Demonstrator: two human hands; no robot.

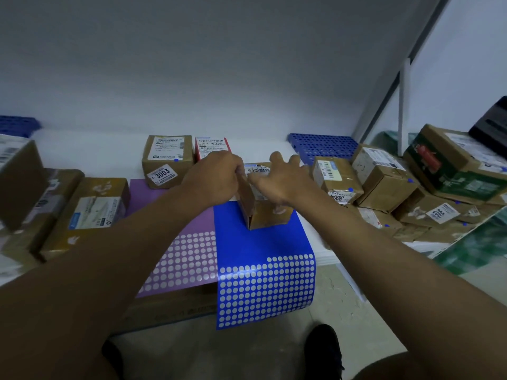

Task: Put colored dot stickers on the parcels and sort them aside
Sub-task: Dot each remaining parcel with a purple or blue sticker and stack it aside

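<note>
L hand (216,174) grips parcel (263,212) (on blue sticker sheet (263,248)); R hand (282,182) spread, touching top.

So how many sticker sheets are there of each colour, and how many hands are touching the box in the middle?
Purple sticker sheets: 1
Blue sticker sheets: 1
Hands on the middle box: 2, the left hand and the right hand
Total: 2 sheets, 2 hands

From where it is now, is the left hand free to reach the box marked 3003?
Probably not right away: the left hand grips the small parcel standing on the blue sticker sheet. The 3003 box sits just to its left with nothing between them, so once it lets go the way looks open.
</note>
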